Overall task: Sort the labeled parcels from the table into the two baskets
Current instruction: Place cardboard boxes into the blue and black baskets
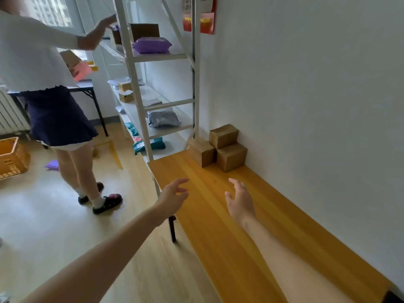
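Three brown cardboard parcels (pixel 223 147) stand at the far end of the long yellow wooden table (pixel 251 226), against the white wall; one is stacked on another. My left hand (pixel 172 196) hovers over the table's left edge, fingers spread and holding nothing. My right hand (pixel 239 199) is stretched out over the middle of the table, also empty with loose fingers. Both hands are short of the parcels. An orange basket (pixel 12 158) sits on the floor at the far left.
A white metal shelf rack (pixel 140 99) with bagged and boxed parcels stands beyond the table's end. Another person (pixel 52 101) stands left of it, reaching to the top shelf and holding parcels. A purple bag (pixel 52 165) lies on the floor.
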{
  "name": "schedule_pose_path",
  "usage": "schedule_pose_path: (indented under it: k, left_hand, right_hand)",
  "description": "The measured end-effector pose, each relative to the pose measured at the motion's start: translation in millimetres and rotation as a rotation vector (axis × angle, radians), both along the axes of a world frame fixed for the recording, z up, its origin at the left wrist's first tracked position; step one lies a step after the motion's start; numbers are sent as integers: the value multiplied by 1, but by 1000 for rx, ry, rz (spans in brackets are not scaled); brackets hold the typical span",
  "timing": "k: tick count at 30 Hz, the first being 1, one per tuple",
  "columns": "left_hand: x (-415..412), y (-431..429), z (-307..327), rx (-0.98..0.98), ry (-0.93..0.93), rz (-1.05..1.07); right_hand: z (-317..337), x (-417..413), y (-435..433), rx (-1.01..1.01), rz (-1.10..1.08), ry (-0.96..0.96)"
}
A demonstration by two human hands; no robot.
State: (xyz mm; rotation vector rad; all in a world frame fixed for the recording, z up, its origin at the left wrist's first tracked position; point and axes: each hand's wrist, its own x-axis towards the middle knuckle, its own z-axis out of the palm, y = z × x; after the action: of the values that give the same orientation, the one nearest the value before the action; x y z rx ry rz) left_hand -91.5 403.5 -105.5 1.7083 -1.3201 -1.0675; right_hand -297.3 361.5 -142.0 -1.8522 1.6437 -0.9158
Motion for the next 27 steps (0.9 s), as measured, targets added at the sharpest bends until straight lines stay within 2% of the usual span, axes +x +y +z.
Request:
schedule_pose_path:
  k: [5,15,18,27]
  left_hand:
    - [54,-65,-22,23,36,5]
    - [154,-230,-61,121,24,-184]
    - [173,-273,-76,183,4,-247]
    - [192,-362,-107,275,-33,-338]
  right_hand:
    - [-26,46,-56,73,12,29]
    - [-61,141,-164,165,-196,5]
    - [-75,163,-185,217,-274,1]
    - [-96,184,-244,380,-331,1]
